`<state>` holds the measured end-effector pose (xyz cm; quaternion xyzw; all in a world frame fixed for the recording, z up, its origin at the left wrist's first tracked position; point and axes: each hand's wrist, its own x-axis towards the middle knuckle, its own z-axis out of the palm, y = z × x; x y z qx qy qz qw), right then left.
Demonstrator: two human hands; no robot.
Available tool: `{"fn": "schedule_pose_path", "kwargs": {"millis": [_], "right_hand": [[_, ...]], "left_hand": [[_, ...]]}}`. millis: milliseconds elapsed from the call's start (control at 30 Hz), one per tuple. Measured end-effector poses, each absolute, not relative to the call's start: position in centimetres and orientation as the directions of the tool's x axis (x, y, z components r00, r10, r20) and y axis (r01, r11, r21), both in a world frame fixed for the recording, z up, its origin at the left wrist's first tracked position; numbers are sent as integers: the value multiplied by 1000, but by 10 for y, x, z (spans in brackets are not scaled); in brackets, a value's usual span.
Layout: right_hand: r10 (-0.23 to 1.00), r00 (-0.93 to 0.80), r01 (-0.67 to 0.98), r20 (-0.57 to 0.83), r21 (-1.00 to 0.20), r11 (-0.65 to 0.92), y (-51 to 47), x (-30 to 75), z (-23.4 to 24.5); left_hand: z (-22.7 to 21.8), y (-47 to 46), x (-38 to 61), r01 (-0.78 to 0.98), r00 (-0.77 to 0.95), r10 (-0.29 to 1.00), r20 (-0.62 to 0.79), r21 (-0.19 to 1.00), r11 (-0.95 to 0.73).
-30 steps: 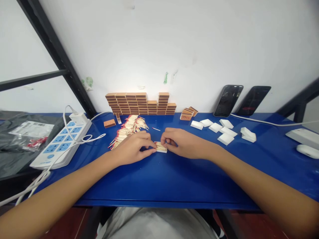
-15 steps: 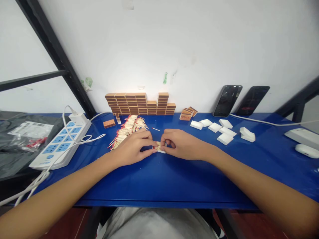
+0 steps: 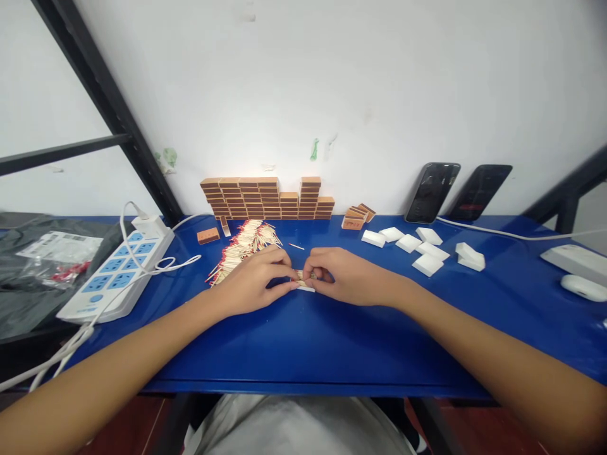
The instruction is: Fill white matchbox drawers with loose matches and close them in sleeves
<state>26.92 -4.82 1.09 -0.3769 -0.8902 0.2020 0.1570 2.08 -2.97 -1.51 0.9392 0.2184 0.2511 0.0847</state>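
Observation:
A small white matchbox tray (image 3: pixel 306 289) with matches in it lies on the blue table between my hands. My left hand (image 3: pixel 260 278) grips the tray's left end between thumb and fingers. From the right, my right hand (image 3: pixel 344 275) is closed in a pinch over the matches in the tray; its fingertips partly hide them. Behind my left hand spreads a heap of red-tipped matches (image 3: pixel 246 243). One loose match (image 3: pixel 296 246) lies just beyond the tray.
Closed matchboxes (image 3: pixel 251 199) are stacked against the wall. Matchbox sleeves (image 3: pixel 355 218) stand right of them, and several white trays (image 3: pixel 429 249) lie farther right. Two phones (image 3: pixel 432 193) lean on the wall. A power strip (image 3: pixel 118 272) with cables sits at the left.
My right fingertips have shifted very slightly left over the tray. My left hand stays at the tray's end, and the rest looks the same.

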Motion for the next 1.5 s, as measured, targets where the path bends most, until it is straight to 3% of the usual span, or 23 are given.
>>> {"fn": "schedule_pose_path", "kwargs": {"millis": [500, 800, 1100, 1500], "right_hand": [[698, -708, 549, 113, -534, 643, -49, 272, 13], [706, -696, 551, 131, -532, 642, -48, 271, 11], [737, -663, 629, 130, -438, 643, -46, 273, 11], [697, -704, 566, 133, -488, 664, -49, 272, 15]], "left_hand": [[-12, -28, 21, 355, 798, 459, 390, 312, -881], [-13, -28, 21, 332, 794, 443, 416, 314, -889], [-16, -26, 20, 297, 792, 419, 443, 320, -900], [-14, -28, 22, 318, 793, 431, 430, 309, -896]]}}
